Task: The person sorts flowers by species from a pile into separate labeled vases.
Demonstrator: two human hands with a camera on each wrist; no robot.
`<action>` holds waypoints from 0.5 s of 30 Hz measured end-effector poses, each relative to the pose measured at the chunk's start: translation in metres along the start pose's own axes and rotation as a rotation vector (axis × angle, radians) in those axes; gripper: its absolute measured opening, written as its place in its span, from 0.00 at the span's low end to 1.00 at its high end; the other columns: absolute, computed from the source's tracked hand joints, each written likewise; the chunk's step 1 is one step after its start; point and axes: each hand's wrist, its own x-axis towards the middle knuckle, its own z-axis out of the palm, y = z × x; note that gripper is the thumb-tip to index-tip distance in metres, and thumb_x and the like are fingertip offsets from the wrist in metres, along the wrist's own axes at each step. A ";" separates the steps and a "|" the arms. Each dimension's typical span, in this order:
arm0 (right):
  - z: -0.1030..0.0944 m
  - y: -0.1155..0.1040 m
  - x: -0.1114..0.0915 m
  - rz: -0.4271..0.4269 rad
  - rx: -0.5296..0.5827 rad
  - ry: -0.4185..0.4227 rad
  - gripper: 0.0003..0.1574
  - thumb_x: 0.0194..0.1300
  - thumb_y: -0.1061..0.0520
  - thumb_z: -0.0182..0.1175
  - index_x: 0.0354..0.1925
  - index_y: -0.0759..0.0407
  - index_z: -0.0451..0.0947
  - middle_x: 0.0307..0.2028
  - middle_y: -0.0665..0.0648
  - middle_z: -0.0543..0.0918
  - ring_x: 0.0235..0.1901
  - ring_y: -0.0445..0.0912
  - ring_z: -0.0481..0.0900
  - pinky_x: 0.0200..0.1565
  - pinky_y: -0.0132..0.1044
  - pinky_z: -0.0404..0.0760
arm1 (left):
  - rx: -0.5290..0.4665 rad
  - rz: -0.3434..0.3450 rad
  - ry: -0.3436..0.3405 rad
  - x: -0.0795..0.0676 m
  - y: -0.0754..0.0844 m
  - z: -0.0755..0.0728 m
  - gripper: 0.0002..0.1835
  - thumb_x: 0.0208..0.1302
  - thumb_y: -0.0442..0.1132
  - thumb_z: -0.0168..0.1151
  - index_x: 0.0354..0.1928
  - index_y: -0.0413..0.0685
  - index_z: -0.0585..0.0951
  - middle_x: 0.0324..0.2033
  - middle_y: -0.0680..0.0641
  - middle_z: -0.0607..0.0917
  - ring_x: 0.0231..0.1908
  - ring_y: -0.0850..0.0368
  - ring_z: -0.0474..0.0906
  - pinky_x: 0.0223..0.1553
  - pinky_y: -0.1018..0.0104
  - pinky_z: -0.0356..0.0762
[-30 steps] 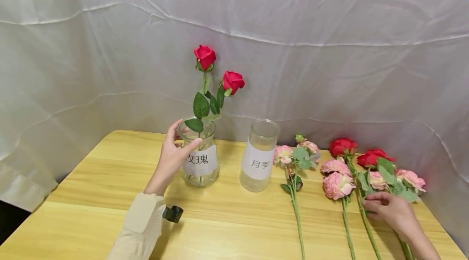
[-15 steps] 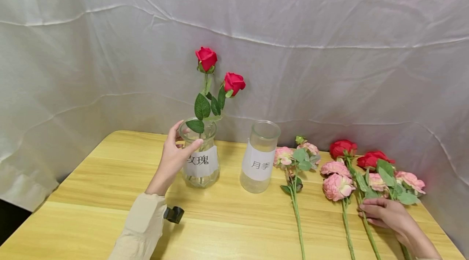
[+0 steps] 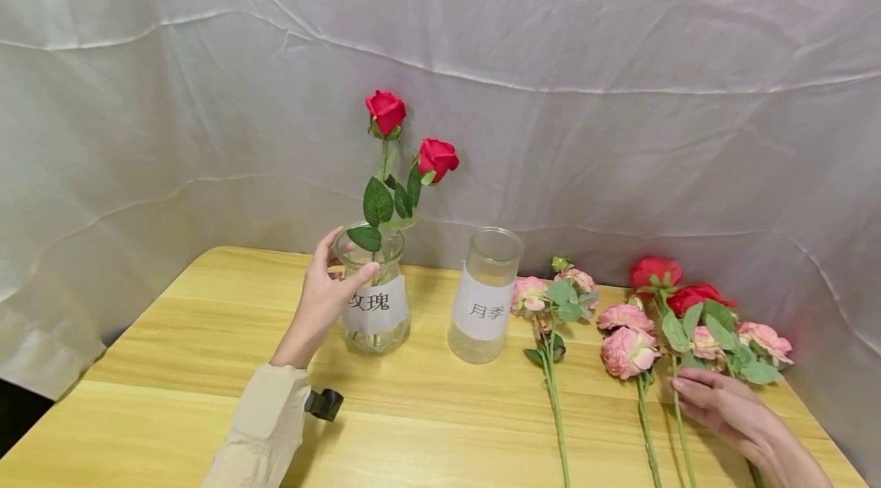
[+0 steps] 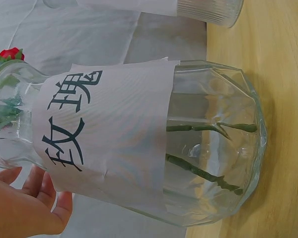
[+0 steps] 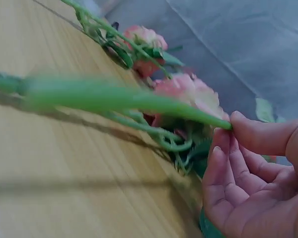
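Note:
My left hand point(image 3: 323, 293) grips the neck of a clear glass vase point(image 3: 392, 339), thumb on the near side and fingers round the left. The vase has a white paper label with black characters, and two red roses point(image 3: 385, 113) stand in it. In the left wrist view their stem ends point(image 4: 208, 173) show through the glass near its bottom. My right hand point(image 3: 736, 411) pinches the green stem point(image 5: 139, 101) of a red rose point(image 3: 654, 274) between thumb and fingertips. In the right wrist view that stem is slightly blurred and hangs over the table.
A taller cylindrical glass vase point(image 3: 482, 350) with a white label stands right of the first. Pink flowers point(image 3: 629, 354) and another red flower point(image 3: 698, 297) lie at the table's right. One pink-flowered stem point(image 3: 557, 411) lies by the cylindrical vase. Grey cloth point(image 3: 619, 151) hangs behind the table.
My right hand has closed its fingertips on a red rose's stem and raised it slightly, its bloom shifting up and a little right. The left hand keeps its hold on the vase.

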 end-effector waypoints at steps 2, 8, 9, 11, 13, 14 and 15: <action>0.005 0.000 -0.001 -0.036 0.010 -0.045 0.12 0.73 0.66 0.50 0.39 0.52 0.78 0.38 0.47 0.81 0.39 0.38 0.79 0.44 0.34 0.79 | 0.002 -0.001 0.000 0.000 0.000 0.000 0.45 0.61 0.41 0.67 0.74 0.47 0.52 0.59 0.39 0.68 0.56 0.49 0.61 0.56 0.57 0.59; 0.023 0.000 0.000 -0.174 -0.006 -0.065 0.14 0.73 0.69 0.46 0.39 0.56 0.76 0.38 0.47 0.79 0.39 0.38 0.78 0.44 0.32 0.78 | 0.004 0.001 0.005 0.001 -0.002 0.000 0.44 0.60 0.40 0.67 0.74 0.46 0.53 0.59 0.38 0.68 0.56 0.48 0.61 0.55 0.58 0.59; 0.026 0.000 0.000 -0.193 -0.007 -0.051 0.14 0.72 0.69 0.47 0.39 0.56 0.76 0.37 0.47 0.79 0.39 0.38 0.78 0.44 0.32 0.78 | 0.004 0.001 0.006 0.001 -0.002 0.000 0.44 0.60 0.40 0.67 0.74 0.46 0.53 0.58 0.38 0.68 0.56 0.48 0.61 0.55 0.58 0.59; 0.033 0.000 0.000 -0.232 -0.011 -0.018 0.13 0.72 0.70 0.47 0.39 0.56 0.76 0.37 0.47 0.79 0.39 0.37 0.79 0.44 0.32 0.78 | 0.010 0.001 0.005 0.001 -0.002 0.000 0.44 0.61 0.41 0.67 0.74 0.47 0.53 0.58 0.38 0.68 0.55 0.49 0.61 0.55 0.58 0.59; 0.040 -0.001 0.000 -0.271 0.016 0.006 0.12 0.72 0.70 0.48 0.39 0.58 0.75 0.37 0.48 0.80 0.39 0.38 0.79 0.44 0.32 0.79 | 0.010 0.001 0.003 0.000 -0.002 0.000 0.44 0.61 0.41 0.67 0.74 0.47 0.53 0.58 0.38 0.68 0.55 0.49 0.61 0.55 0.58 0.59; 0.043 -0.001 0.000 -0.293 0.034 0.019 0.12 0.71 0.71 0.48 0.39 0.59 0.75 0.37 0.49 0.80 0.40 0.38 0.80 0.45 0.32 0.79 | 0.010 0.002 0.003 0.000 -0.002 0.000 0.44 0.61 0.41 0.67 0.74 0.47 0.53 0.58 0.39 0.68 0.55 0.49 0.61 0.55 0.58 0.59; 0.047 -0.002 0.001 -0.316 0.055 0.029 0.11 0.71 0.71 0.49 0.38 0.60 0.75 0.37 0.50 0.81 0.40 0.39 0.80 0.45 0.32 0.79 | 0.009 0.003 0.002 0.000 -0.002 0.000 0.44 0.61 0.41 0.67 0.74 0.47 0.53 0.58 0.38 0.68 0.55 0.49 0.61 0.55 0.58 0.59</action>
